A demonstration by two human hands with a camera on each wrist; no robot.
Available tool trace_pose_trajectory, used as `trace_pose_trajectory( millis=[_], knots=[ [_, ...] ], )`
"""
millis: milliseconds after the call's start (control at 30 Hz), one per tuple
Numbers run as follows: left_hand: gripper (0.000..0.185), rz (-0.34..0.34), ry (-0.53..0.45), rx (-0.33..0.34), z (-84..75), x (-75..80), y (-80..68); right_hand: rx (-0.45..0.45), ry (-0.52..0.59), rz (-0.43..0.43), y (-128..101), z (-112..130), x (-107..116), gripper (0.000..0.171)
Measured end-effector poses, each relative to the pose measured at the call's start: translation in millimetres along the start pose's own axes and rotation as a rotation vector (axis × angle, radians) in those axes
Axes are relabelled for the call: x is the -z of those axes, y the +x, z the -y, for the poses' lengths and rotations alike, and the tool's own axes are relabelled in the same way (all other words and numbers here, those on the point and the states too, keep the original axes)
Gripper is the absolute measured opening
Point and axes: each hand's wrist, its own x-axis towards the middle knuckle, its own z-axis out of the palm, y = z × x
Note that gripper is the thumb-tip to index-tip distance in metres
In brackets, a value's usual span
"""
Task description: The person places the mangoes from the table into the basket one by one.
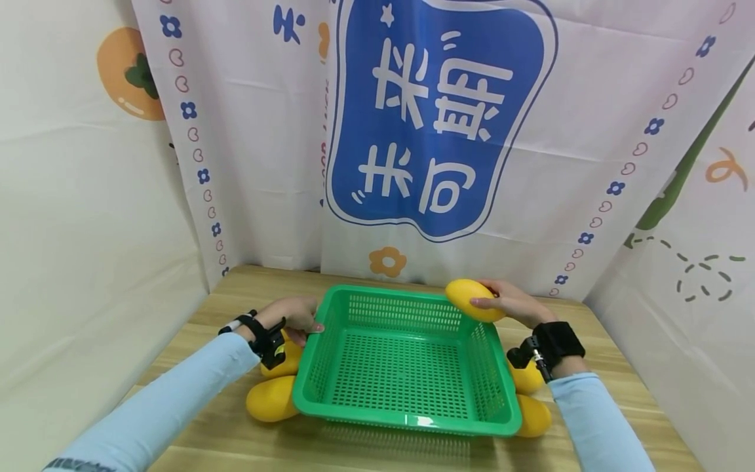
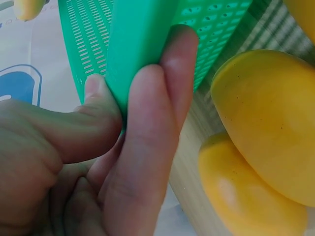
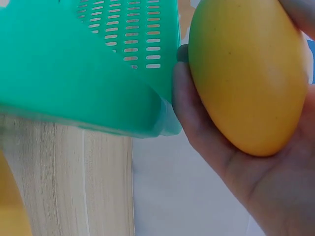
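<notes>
A green plastic basket (image 1: 407, 421) with slotted sides stands in the middle of the table, nothing inside it. My left hand (image 1: 299, 314) pinches its left rim, thumb on the inner side and fingers outside, as the left wrist view shows at the green rim (image 2: 142, 34). Over the basket's far right corner, my right hand (image 1: 513, 303) holds a yellow mango (image 1: 463, 295). In the right wrist view the fingers wrap around this mango (image 3: 248, 73), close beside the basket wall (image 3: 74, 73).
Two mangoes lie left of the basket, one nearer (image 1: 270, 398) and another (image 1: 288, 362) partly under my left wrist. On the right, two more mangoes (image 1: 535, 417) sit against the basket. A printed white cloth (image 1: 277, 164) hangs behind the wooden table (image 1: 236, 452).
</notes>
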Motion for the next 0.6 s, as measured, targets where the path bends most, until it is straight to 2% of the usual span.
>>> trace_pose_trajectory(
  millis=[600],
  knots=[
    [0.019, 0.000, 0.022, 0.002, -0.3, -0.2, -1.3, 0.017, -0.010, 0.031, 5.9, 7.8, -6.7, 0.061]
  ],
)
